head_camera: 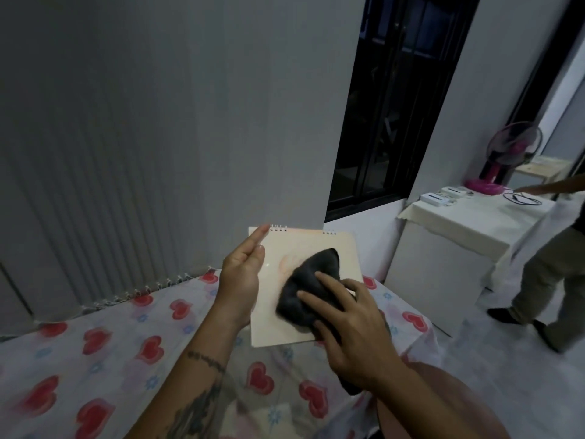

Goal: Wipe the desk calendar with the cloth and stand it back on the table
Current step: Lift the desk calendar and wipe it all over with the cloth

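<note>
The desk calendar (pixel 278 331), a pale cream spiral-bound card, is lifted above the table with its wire binding at the top. My left hand (pixel 240 280) grips its left edge, index finger stretched up along the corner. A dark grey cloth (pixel 311 269) is pressed flat on the calendar's face under my right hand (pixel 345 324), whose fingers spread over it. The cloth covers the lower right of the page and trails down past my right palm.
Below lies the table with a white cloth printed with red hearts (pixel 104 353). A grey wall stands right behind it. To the right is a white cabinet (pixel 443 270) with a pink fan (pixel 503 160) and small boxes, and a person (pixel 550 274) beside it.
</note>
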Demonstrator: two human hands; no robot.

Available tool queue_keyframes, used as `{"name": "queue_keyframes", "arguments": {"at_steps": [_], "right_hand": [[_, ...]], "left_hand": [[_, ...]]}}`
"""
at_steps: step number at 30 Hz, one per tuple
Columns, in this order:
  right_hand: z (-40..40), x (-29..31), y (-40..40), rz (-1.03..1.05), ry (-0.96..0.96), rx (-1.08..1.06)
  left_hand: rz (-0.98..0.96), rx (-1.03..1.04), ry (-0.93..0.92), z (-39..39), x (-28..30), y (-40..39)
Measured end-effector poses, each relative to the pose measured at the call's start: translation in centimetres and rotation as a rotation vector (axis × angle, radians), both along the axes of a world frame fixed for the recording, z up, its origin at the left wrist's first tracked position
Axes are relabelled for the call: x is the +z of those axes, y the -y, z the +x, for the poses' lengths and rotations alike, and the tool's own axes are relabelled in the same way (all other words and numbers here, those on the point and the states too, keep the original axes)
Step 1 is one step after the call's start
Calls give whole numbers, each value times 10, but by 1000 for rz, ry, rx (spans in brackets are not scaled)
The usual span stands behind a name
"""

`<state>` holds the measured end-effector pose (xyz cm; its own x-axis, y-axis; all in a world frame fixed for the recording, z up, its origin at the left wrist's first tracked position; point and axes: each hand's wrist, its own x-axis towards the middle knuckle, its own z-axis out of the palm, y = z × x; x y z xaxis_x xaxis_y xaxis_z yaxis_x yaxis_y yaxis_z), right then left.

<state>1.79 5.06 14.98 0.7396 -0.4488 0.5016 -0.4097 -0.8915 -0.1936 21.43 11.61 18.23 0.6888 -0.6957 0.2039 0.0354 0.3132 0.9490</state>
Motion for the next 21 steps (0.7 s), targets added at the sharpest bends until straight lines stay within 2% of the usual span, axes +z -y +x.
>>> {"name": "queue_keyframes", "arguments": {"at_steps": [6, 10, 14, 19, 21], "right_hand": [[29, 26, 14, 25, 38, -315], [43, 35, -4, -40, 10, -184], [22, 23, 0, -91, -115, 23], [28, 33, 19, -28, -35, -233], [43, 40, 9, -44, 1, -205]], "left_hand": [[0, -12, -1, -5, -1, 4], [-8, -23, -62, -10, 4, 9], [-39, 76, -17, 7, 8, 1], [-46, 49, 25, 5, 11, 3], [-56, 11, 33, -4, 11, 10]]}}
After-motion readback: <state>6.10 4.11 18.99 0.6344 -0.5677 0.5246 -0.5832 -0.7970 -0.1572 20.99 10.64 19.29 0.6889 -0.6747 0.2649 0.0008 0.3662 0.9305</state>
